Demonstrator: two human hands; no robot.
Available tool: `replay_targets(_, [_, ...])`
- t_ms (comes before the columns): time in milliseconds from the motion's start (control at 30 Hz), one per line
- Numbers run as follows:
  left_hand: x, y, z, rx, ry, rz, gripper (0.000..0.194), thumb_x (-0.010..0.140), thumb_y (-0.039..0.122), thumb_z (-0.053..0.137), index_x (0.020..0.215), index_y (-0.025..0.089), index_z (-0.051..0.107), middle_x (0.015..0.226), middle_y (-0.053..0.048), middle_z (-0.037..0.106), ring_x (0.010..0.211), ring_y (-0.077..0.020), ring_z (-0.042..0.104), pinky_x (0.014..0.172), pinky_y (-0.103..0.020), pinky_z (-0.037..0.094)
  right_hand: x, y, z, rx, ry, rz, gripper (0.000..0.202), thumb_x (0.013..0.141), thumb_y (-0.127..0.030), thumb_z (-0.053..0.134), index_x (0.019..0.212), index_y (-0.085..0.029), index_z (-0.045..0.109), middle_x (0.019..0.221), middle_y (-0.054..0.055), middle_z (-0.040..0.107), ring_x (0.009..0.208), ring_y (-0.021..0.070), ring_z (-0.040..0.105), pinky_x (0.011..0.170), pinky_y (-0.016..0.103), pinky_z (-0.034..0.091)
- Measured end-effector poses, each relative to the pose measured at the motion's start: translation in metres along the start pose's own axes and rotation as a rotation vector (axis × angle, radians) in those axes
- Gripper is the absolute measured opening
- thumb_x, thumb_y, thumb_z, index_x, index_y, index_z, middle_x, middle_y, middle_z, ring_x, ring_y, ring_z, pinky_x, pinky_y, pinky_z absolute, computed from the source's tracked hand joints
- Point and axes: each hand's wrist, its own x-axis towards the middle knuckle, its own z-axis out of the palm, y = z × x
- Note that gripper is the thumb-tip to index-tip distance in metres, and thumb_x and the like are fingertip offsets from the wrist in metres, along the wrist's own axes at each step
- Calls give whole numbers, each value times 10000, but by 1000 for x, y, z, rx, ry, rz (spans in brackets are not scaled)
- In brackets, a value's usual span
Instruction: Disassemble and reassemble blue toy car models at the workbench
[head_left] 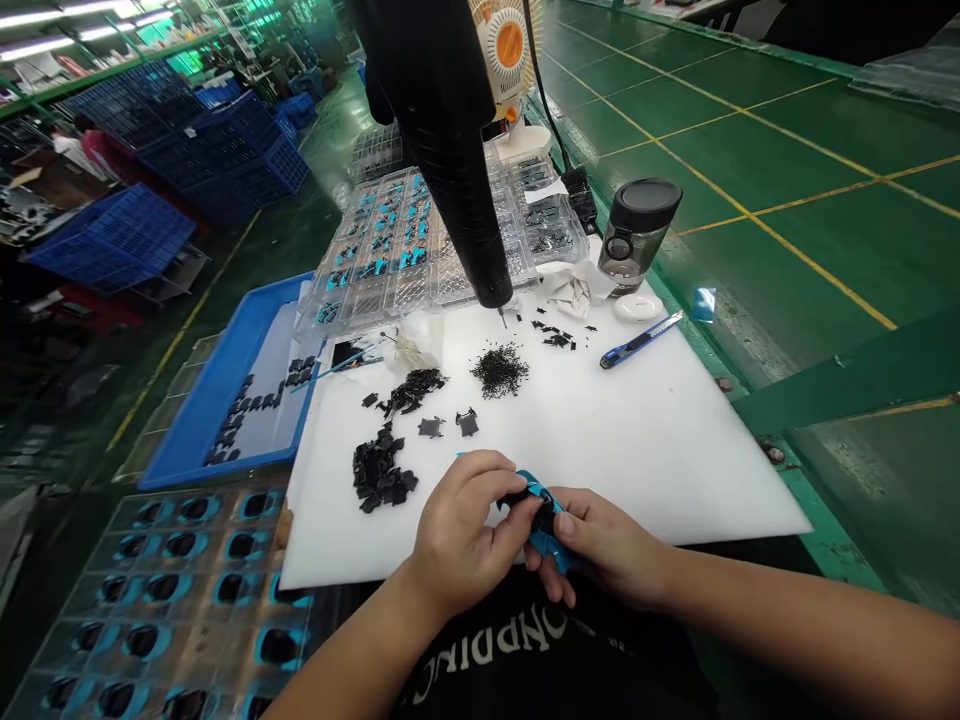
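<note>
Both hands meet over the near edge of the white work board (pixel 637 440). Between them is a blue and black plastic shell part (pixel 551 545), partly hidden by fingers. My left hand (pixel 472 525) pinches its upper black section with thumb and fingers. My right hand (pixel 604 540) grips the blue side, its thumb pressed on top. Beyond the hands lie two dark flat pieces (pixel 468 424). A pile of tiny black screws (pixel 501 371) sits under the tip of a black electric screwdriver (pixel 480 230), which hangs from above. Black plastic pieces (pixel 381 470) are heaped to the left.
Clear trays (pixel 367 295) with blue parts stand at the back. A blue bin (pixel 169 470) and another tray of blue-black parts (pixel 161 545) are at left. A blue utility knife (pixel 641 340), dark-lidded bottle (pixel 637 235) and white oval case (pixel 638 307) stand right; a fan (pixel 510 60) is behind.
</note>
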Motion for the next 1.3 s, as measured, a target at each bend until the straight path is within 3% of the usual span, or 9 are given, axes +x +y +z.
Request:
replay_targets(133, [-8,-2,-8,-372,-161,-380,493,834,296,693,1277,219,493,1100,-121,631,967,-211,614,859,-375,539,0,-1,-2,-15,-5,-25,505,838,-609,632,888,-107,597,768,58,624,530,113,599,445,196,465])
replay_targets(200, [-11,-4,-13,-528,-168,-417,501,839,346,692,1281,229,490,1098,-120,647,1003,-223,619,898,-388,527,0,-1,-3,-3,12,-28,507,835,-609,637,911,-109,595,782,59,628,532,109,596,442,191,456])
replay_targets(300, [-12,-7,-15,-479,-104,-318,459,828,288,711,1245,233,527,1077,-104,650,1012,-216,620,906,-376,523,-1,-3,-3,-26,16,-33,507,832,-606,643,926,-111,596,807,63,629,550,106,598,461,194,462])
replay_targets(500, [-7,-3,-5,77,45,127,370,774,130,734,1099,205,572,947,-58,616,869,-172,624,730,-299,566,-2,-7,-1,-118,4,-28,469,833,-580,654,921,-121,608,808,50,619,579,116,605,481,206,476])
replay_targets(700, [-10,-3,0,120,82,168,365,759,48,692,1077,175,565,902,-53,599,824,-167,611,700,-290,552,-4,-5,-2,-147,-1,-6,430,858,-550,637,916,-126,599,787,46,606,579,113,586,496,209,472])
replay_targets(933, [-18,-6,-8,-488,-114,-294,428,883,302,616,1277,206,478,1122,-119,608,1008,-217,580,869,-379,505,-6,-10,0,-181,22,21,504,797,-592,684,973,-124,621,806,50,605,590,121,586,506,219,460])
replay_targets(1000, [-20,-6,-12,-633,-129,-300,421,893,339,611,1275,217,480,1064,-96,621,988,-208,583,888,-377,492,-7,-13,-1,-216,36,41,552,785,-614,682,1035,-125,627,792,49,611,589,130,584,513,235,465])
replay_targets(1167, [-23,-8,-14,-571,-105,-253,398,852,361,669,1204,202,574,1155,-108,555,1086,-235,535,951,-373,450,-7,-22,-4,-797,134,-258,469,818,-483,706,1143,-156,617,953,90,661,812,209,630,714,337,519])
replay_targets(1300, [-28,-8,-11,-561,-105,-570,346,882,369,638,1198,244,573,1158,-79,556,1035,-183,559,882,-291,477,-6,-24,-10,-1399,205,-638,497,867,-412,677,1244,-122,533,1001,139,657,843,247,623,706,367,513])
